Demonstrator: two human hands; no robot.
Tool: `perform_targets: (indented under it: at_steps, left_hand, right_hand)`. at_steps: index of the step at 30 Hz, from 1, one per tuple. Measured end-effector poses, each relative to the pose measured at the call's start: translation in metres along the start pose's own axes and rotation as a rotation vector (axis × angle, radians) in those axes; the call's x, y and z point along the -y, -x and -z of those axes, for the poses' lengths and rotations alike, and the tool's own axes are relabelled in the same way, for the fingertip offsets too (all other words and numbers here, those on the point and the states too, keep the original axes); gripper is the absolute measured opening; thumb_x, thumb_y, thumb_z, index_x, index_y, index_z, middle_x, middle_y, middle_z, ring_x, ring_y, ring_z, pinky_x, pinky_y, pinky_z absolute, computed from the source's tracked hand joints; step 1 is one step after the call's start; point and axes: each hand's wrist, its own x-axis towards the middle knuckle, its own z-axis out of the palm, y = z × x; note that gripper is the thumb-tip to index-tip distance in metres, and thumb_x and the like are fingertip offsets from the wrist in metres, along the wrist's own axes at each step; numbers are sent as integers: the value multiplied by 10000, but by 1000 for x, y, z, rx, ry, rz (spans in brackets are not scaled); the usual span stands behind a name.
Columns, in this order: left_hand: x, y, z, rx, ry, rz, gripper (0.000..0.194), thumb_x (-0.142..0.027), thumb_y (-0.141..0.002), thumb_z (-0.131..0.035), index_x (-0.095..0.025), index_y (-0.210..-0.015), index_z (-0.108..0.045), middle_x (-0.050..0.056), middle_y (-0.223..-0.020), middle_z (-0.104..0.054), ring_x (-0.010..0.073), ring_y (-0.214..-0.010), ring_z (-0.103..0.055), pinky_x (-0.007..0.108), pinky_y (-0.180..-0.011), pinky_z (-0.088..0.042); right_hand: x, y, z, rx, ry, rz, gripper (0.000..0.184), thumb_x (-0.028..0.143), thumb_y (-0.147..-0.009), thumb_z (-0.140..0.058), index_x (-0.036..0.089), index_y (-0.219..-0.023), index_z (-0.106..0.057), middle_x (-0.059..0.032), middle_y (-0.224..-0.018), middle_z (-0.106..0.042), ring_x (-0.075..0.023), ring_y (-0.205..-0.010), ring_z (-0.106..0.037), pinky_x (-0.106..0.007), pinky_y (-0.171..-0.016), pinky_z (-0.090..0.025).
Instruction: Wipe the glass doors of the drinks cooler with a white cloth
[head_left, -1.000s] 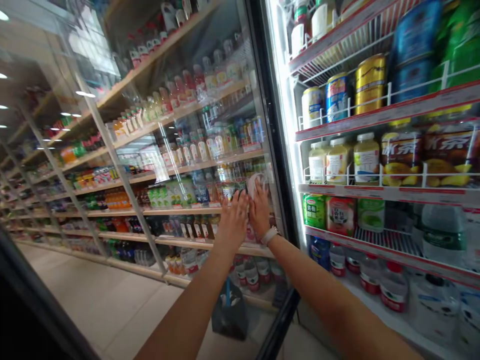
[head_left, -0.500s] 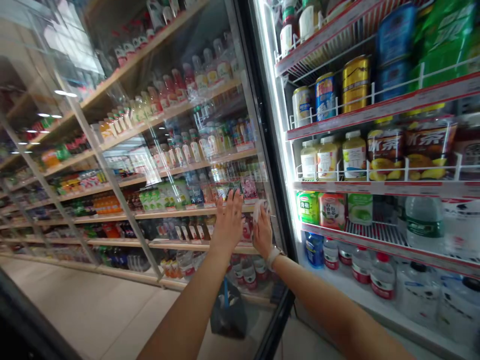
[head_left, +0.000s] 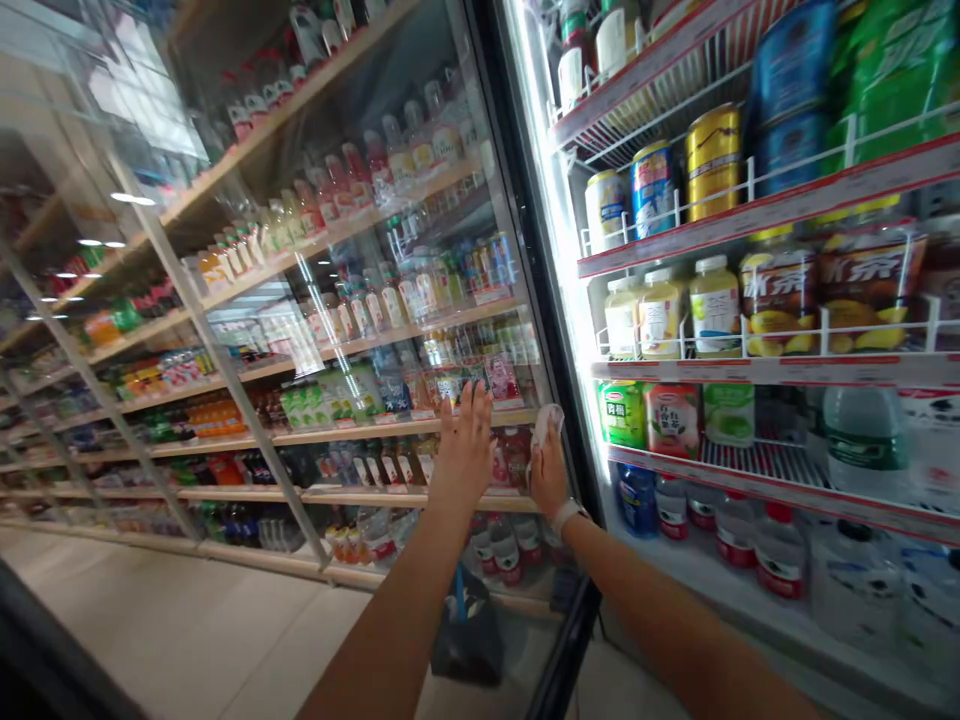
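A glass door with a black frame stands swung open in front of me, and shelves of drinks show in or through its pane. My left hand lies flat against the glass with its fingers stretched out. To the right of it, my right hand presses a crumpled whitish cloth on the pane, close to the door's black edge. A band circles my right wrist. The palm sides of both hands are hidden.
On the right, the lit cooler holds bottles, cans and packs behind wire rails. A dark bucket or bag with something blue in it shows through the glass near the floor. Pale floor tiles lie at the lower left.
My right hand has slid with the cloth rightward along the glass, nearer the door's edge. My left hand stays flat on the pane, slightly further right in view.
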Motion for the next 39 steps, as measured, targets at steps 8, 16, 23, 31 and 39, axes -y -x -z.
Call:
perform_targets:
  at_steps: [8,16,23,31,39]
  left_hand:
    - [0,0,-1,-11,-8,-9,683,-299,-960,-471,-47,-1525,-181,165,-1612,-114,324,-1494,9,593,-1221,-138]
    - [4,1,-5,-7,12,-3,731,-316,-957,-482,-94,-1538,-99,143,-1612,-103,300,-1499,29,604,-1222,-113]
    - [5,2,-6,-22,6,-10,706,-315,-960,-477,-76,-1534,-144,144,-1613,-96,303,-1494,39,597,-1223,-119]
    - [2,0,-5,-4,-24,1,703,-323,-957,-489,-65,-1531,-175,163,-1609,-100,312,-1493,30,596,-1222,-124]
    - [3,1,-3,1,-1,-4,698,-310,-959,-469,-64,-1533,-159,161,-1610,-102,309,-1496,32,598,-1220,-120]
  right_hand:
    - [-1,-5,-1,-10,12,-23,583,283,-1017,-250,168,-1573,-120,-181,-1595,-271,-303,-1496,-216,-662,-1150,-279]
    - [-2,-132,-7,44,4,117,590,366,-1014,-266,134,-1554,-213,-139,-1608,-261,-233,-1501,-211,-521,-1226,-218]
    - [-50,-20,12,74,44,30,596,340,-1013,-278,108,-1555,-190,-199,-1589,-279,-276,-1491,-241,-586,-1176,-308]
    - [-63,77,11,-4,43,-100,623,307,-1018,-299,245,-1576,-27,-170,-1626,-185,-326,-1509,-159,-724,-1118,-273]
    - [44,-44,-14,64,-28,29,539,322,-1036,-229,225,-1565,-189,-119,-1619,-248,-277,-1497,-225,-624,-1172,-252]
